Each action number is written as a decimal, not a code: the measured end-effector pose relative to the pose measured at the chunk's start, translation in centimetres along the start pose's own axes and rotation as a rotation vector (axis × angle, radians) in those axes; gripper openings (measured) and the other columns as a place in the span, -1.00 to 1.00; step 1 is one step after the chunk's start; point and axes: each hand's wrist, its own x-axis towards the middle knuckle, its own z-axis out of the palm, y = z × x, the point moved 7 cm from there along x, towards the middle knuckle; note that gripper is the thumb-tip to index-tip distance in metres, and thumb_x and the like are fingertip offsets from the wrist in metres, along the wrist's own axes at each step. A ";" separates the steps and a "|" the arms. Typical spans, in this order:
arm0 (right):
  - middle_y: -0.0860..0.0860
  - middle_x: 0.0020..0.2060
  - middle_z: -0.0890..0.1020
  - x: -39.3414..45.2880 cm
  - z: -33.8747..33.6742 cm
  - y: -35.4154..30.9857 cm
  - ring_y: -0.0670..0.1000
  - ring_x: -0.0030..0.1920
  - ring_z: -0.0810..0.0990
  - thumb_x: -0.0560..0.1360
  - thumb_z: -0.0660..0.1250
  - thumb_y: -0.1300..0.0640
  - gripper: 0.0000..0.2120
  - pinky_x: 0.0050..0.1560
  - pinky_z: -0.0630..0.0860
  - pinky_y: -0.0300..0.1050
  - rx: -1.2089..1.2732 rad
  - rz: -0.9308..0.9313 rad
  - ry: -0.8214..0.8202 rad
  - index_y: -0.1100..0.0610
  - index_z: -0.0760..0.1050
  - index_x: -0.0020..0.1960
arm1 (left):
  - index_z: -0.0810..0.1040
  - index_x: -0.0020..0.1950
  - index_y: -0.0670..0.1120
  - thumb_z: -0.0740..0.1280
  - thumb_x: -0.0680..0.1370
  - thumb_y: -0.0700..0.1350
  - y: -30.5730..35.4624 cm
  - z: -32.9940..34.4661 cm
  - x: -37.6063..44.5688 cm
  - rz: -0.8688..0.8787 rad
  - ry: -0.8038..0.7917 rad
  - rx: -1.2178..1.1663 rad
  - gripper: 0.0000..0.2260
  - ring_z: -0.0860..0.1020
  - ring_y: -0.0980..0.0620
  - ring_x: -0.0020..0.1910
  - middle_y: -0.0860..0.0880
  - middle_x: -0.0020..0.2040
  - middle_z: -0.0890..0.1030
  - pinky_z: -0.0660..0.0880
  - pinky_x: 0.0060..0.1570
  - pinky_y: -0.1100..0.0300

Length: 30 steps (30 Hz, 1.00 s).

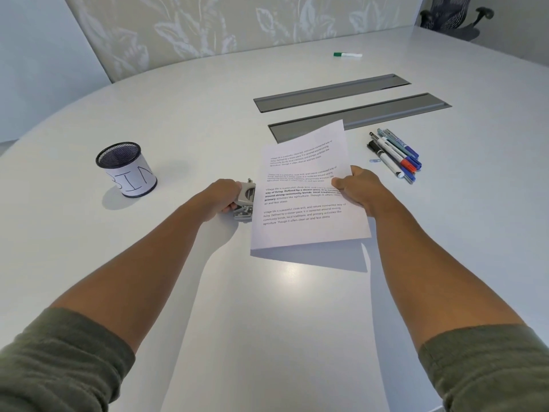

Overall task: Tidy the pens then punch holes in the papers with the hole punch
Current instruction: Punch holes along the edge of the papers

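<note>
The table carries it all. I hold the papers by their right edge, tilted off the surface, so the left edge meets the hole punch. My right hand pinches that edge; my left hand curls over the punch, steadying it. The pens lie bunched to the right, well apart from the mesh cup
</note>
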 end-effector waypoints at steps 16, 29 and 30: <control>-0.05 -0.06 0.67 0.4 0.2 1.8 -0.06 -0.06 0.64 0.50 0.40 0.22 -0.83 -0.06 0.58 -0.21 0.000 0.013 0.003 0.06 0.56 0.07 | 0.43 -0.11 -0.14 0.09 0.64 -0.23 -0.4 0.2 -0.2 0.026 -0.054 -0.020 -0.82 0.39 0.01 -0.36 -0.10 -0.28 0.47 0.33 -0.41 0.28; -0.17 -0.32 0.70 -0.3 2.2 1.0 -0.16 -0.31 0.66 0.46 0.41 0.28 -0.88 -0.37 0.53 -0.32 0.022 -0.017 -0.035 0.08 0.57 -0.10 | 0.46 -0.08 -0.12 0.10 0.67 -0.17 -0.5 0.2 0.0 0.017 -0.064 -0.053 -0.80 0.39 0.04 -0.38 -0.07 -0.30 0.48 0.33 -0.41 0.30; -0.16 -0.31 0.70 -0.3 2.5 0.9 -0.15 -0.31 0.66 0.46 0.41 0.29 -0.88 -0.34 0.54 -0.31 0.013 -0.024 -0.036 0.09 0.57 -0.09 | 0.46 -0.07 -0.13 0.11 0.67 -0.17 -0.5 0.2 0.0 0.015 -0.061 -0.057 -0.81 0.40 0.04 -0.38 -0.07 -0.30 0.48 0.34 -0.41 0.29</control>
